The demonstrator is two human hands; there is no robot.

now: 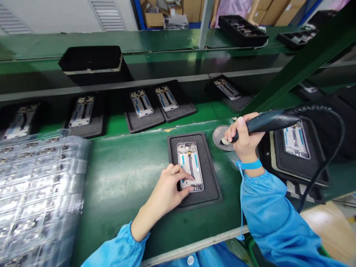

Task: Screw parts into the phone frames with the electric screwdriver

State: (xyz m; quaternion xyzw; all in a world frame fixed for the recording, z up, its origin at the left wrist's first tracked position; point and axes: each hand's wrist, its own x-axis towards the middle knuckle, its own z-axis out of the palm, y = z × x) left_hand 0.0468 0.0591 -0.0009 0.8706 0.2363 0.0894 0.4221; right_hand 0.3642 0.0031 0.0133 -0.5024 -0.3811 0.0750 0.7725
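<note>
An open phone frame [190, 163] lies in a black foam tray [211, 178] on the green bench in front of me. My left hand [169, 189] rests on the tray's left side, fingertips pressing the lower left of the phone frame. My right hand [244, 137] grips a dark electric screwdriver [271, 121] with a coiled black cable [330, 148]. Its tip points down onto a round metal screw dish [219, 135] just right of the tray.
Stacked clear plastic part trays [39, 193] fill the left. More black trays with phone frames [143, 104] sit on the conveyor behind, and another [296, 142] is at my right. A green slanted post [300, 59] crosses the upper right. A person stands at the far side.
</note>
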